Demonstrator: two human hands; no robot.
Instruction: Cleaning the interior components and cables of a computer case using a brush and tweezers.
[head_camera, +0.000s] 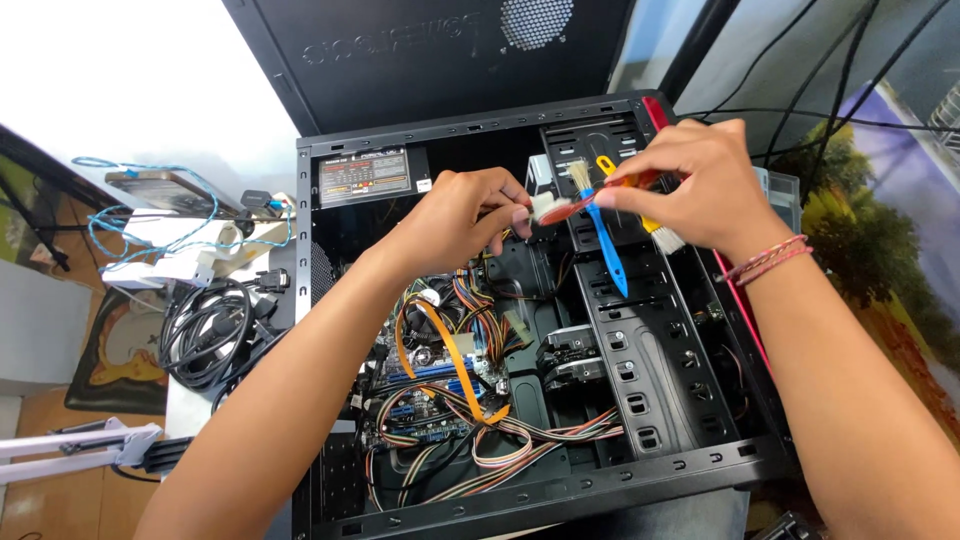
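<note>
Head camera looks down into an open computer case (520, 480) lying on its side on the desk. Both hands hover over the drive bay rack (640, 360). The right hand (700, 185) grips a small bundle of brushes, a blue-handled brush (603, 240) among them, fingers closed around the handles. The left hand (465, 215) pinches the white end of a red brush (553, 207) between thumb and forefinger, touching the bundle. Below, the motherboard (430, 400) and its tangle of ribbon cables (500, 440) lie untouched; no bristles meet the case yet, so I judge any brushing is barely begun. Loose black cables (205, 335) sit by the desk's left edge.
</note>
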